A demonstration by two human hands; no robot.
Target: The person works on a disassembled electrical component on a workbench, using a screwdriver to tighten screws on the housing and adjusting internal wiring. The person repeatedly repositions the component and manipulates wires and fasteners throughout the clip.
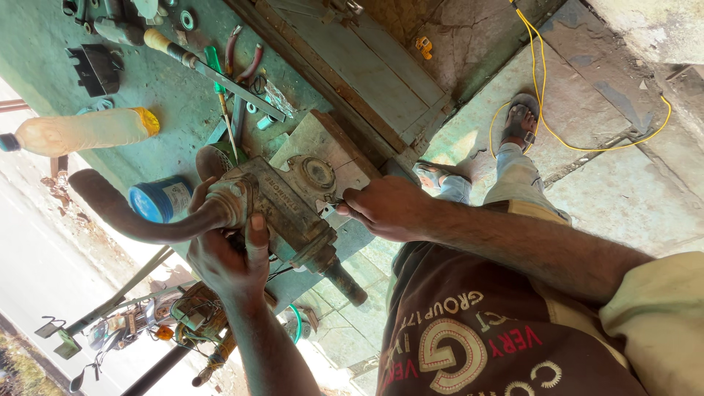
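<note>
The left hand was closed around the grimy power tool near its curved handle, thumb pressed up against the housing. The right hand was pinched shut at the tool's side, fingers on a small metal part too small to identify. The tool sat at the green worktop's edge, just beside a blue tin. Farther in lay a bottle, pliers and a file.

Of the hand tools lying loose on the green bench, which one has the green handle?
The screwdriver, slim with a green grip, lying beside the long file with its pale wooden handle. The pliers next to them have red grips.
</note>
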